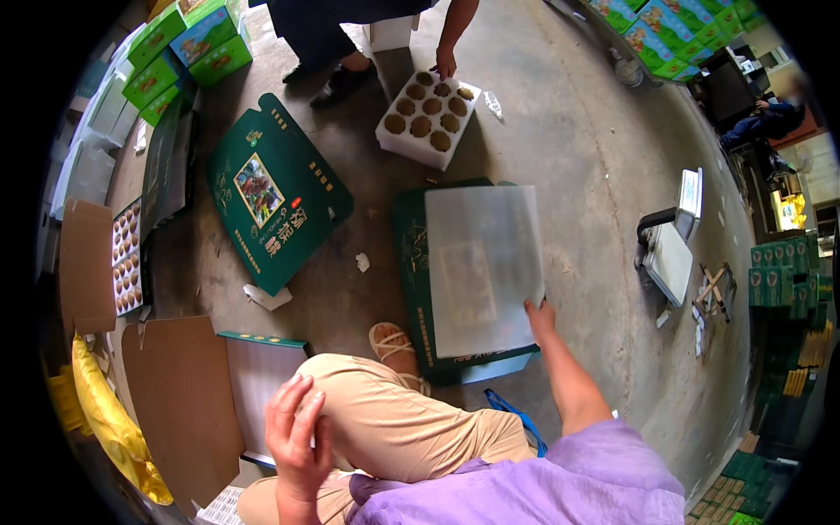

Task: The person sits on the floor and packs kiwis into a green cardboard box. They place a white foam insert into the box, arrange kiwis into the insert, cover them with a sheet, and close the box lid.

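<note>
My right hand grips the right edge of a translucent plastic or foam sheet. The sheet lies over a dark green printed carton, whose picture shows faintly through it. My left hand is raised beside my knee, fingers apart and slightly curled, with nothing seen in it. Below and behind that hand stands an open carton with a pale inside and a brown cardboard lid. A green printed carton lid or flattened box rests on the floor to the left of the covered carton.
A co-worker's hand touches a white foam tray of round brown fruit. A filled open carton stands far left, near a yellow sack. At right are a scale and a small folding stool. Blue straps lie near my leg.
</note>
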`<action>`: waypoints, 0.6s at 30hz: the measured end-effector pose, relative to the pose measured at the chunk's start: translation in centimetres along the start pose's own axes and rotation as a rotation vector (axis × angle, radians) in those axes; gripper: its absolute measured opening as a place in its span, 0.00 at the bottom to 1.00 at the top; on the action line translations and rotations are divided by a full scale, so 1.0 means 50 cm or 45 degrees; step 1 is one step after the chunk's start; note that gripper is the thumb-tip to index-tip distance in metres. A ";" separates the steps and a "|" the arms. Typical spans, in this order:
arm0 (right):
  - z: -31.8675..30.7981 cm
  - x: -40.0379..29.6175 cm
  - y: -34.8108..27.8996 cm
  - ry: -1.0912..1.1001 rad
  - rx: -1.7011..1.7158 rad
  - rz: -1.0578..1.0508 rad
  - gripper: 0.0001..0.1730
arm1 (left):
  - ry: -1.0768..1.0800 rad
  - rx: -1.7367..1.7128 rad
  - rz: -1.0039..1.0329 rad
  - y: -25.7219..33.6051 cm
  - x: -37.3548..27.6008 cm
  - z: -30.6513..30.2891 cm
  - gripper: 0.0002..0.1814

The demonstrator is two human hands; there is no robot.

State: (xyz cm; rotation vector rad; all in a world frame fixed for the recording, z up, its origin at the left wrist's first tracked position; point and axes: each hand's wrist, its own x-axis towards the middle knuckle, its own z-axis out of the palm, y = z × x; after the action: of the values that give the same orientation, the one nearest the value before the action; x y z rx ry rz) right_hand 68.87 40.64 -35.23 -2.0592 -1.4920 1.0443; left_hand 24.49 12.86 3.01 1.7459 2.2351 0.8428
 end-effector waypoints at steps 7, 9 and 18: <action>-0.039 -0.040 -0.067 0.142 -0.496 -0.050 0.31 | -0.201 -0.161 0.257 0.060 0.080 0.103 0.18; -0.048 -0.048 -0.095 0.268 -0.606 -0.223 0.32 | -0.170 -0.129 0.297 0.058 0.086 0.113 0.17; 0.177 0.150 -0.465 0.184 0.429 -0.827 0.25 | -0.097 -0.236 0.235 0.063 0.114 0.132 0.14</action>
State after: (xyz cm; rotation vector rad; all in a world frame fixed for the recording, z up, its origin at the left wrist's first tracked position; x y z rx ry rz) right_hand 48.55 54.93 -27.62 -1.2548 -1.6102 0.7899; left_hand 28.54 20.77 0.35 1.8814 1.9036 0.9686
